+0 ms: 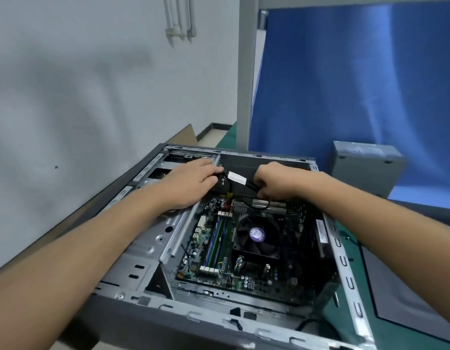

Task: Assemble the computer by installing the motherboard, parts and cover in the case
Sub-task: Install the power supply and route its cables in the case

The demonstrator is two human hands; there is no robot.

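The open grey computer case [153, 251] lies on its side before me. Inside sits the green motherboard [219, 258] with its black cooler fan [256, 236] and memory sticks. At the far end a black cable bundle [249, 184] with a white label crosses a black block. My left hand [191, 183] rests on the bundle's left end, palm down. My right hand [274, 183] is curled around the cables at their right end, just above the motherboard's far edge.
The case stands on a green mat [345, 309]. A grey metal box [365, 168] stands at the far right before a blue curtain. A flat grey panel [405, 296] lies to the right. A white wall runs along the left; a grey post rises behind.
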